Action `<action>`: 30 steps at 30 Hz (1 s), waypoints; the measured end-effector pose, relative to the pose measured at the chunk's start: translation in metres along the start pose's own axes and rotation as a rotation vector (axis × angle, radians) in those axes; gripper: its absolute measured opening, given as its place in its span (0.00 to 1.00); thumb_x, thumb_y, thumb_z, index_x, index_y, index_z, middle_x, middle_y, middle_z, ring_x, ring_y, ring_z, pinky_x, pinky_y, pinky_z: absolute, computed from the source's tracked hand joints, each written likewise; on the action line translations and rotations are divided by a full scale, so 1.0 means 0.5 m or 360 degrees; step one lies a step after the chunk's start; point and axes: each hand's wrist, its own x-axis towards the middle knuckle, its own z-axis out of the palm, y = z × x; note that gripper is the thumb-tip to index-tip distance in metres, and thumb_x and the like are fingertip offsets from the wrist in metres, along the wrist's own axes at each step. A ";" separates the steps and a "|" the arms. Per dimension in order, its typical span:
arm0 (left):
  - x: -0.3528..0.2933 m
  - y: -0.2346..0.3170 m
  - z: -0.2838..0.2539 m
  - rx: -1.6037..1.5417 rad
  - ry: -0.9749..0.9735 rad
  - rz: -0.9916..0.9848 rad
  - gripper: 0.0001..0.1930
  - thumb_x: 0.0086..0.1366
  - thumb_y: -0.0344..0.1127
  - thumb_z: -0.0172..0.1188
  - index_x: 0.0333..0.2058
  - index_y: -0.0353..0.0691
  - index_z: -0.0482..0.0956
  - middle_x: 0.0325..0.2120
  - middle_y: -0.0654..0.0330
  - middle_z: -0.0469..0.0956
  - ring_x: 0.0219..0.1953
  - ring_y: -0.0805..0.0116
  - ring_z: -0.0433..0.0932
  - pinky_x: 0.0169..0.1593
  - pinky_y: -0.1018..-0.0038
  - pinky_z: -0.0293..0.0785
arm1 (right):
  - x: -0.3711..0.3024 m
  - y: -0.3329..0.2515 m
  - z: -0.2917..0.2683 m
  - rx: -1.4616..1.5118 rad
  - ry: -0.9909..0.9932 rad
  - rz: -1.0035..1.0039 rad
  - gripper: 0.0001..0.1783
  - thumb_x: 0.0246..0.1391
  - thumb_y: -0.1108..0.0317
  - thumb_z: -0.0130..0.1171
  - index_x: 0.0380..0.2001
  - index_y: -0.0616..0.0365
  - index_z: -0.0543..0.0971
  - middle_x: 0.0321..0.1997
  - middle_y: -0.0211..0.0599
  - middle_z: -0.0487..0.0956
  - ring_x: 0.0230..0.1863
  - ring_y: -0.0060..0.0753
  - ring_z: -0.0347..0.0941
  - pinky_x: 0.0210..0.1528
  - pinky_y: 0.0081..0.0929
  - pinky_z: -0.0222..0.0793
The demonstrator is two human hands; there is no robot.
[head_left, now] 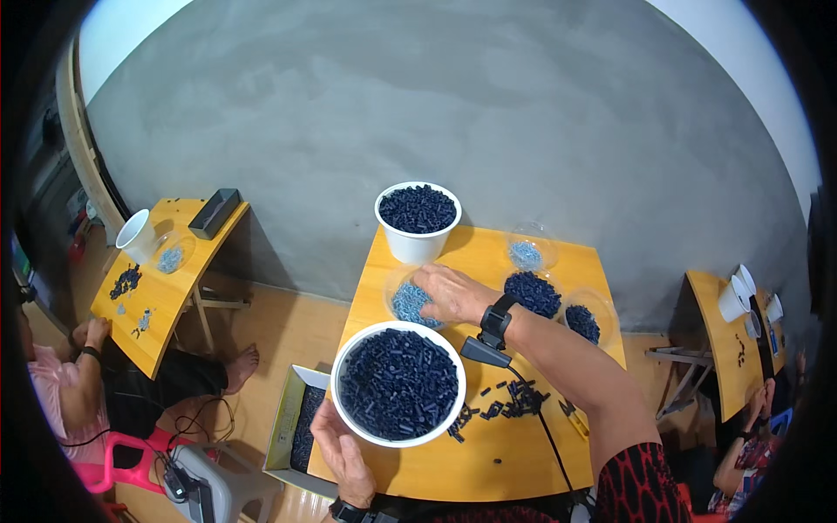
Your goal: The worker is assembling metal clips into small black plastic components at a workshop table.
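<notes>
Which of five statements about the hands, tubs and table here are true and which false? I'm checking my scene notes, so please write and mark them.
1. The left hand holds the near tub. True.
2. The right hand is inside the near tub. False: its fingers are at the clear dish of blue pieces.
3. Loose dark pieces lie on the table. True.
4. The far tub is empty. False: it is full of dark pieces.
5. The right wrist is bare. False: it wears a black band.
</notes>
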 end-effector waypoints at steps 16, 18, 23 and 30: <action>-0.001 -0.045 -0.018 -0.0286 -0.0070 -0.0094 0.27 0.75 0.47 0.53 0.62 0.34 0.62 0.61 0.52 0.67 0.61 0.62 0.67 0.65 0.62 0.62 | 0.046 0.000 -0.007 -0.0096 0.0010 -0.0024 0.26 0.43 0.71 0.67 0.50 0.61 0.78 0.49 0.50 0.74 0.58 0.53 0.69 0.61 0.41 0.66; -0.002 -0.042 -0.022 -0.0258 -0.0089 -0.0106 0.27 0.74 0.47 0.53 0.62 0.34 0.63 0.61 0.53 0.67 0.61 0.62 0.67 0.65 0.62 0.62 | 0.050 0.009 -0.002 -0.0027 0.0046 -0.0026 0.22 0.43 0.72 0.65 0.46 0.59 0.80 0.50 0.50 0.75 0.58 0.52 0.70 0.61 0.40 0.67; 0.009 -0.040 -0.009 -0.0100 0.0026 -0.0051 0.28 0.73 0.52 0.53 0.55 0.31 0.67 0.53 0.51 0.74 0.54 0.66 0.73 0.62 0.67 0.65 | 0.070 0.004 0.009 -0.0173 0.0000 -0.0076 0.23 0.41 0.75 0.65 0.46 0.60 0.80 0.48 0.49 0.78 0.57 0.52 0.72 0.59 0.41 0.68; 0.001 -0.036 -0.019 -0.0097 -0.0026 -0.0100 0.27 0.73 0.50 0.54 0.58 0.33 0.66 0.56 0.53 0.71 0.56 0.66 0.70 0.62 0.66 0.64 | 0.068 0.013 0.027 0.0062 0.0028 -0.0182 0.17 0.41 0.78 0.63 0.39 0.63 0.81 0.45 0.51 0.81 0.50 0.53 0.77 0.52 0.42 0.72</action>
